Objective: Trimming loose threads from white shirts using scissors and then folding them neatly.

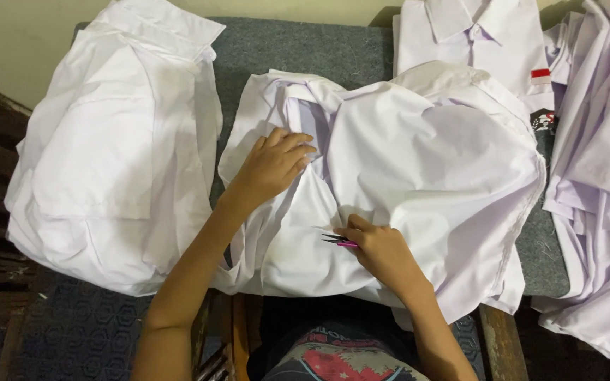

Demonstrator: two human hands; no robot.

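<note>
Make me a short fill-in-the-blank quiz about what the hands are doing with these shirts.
1. The right hand holds small ____-handled snips.
2. The left hand rests flat on the ____ shirt in the middle.
3. A folded stack of shirts lies to the person's ____.

Missing words: pink; white; left

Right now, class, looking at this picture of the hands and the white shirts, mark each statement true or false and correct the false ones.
1. The right hand holds pink-handled thread snips. True.
2. The left hand lifts a shirt into the air. False: it rests flat on the white shirt spread on the table.
3. A stack of white shirts lies to the left. True.
4. The table covering is red. False: it is grey.
5. The folded shirt at the top has a collar. True.
</note>
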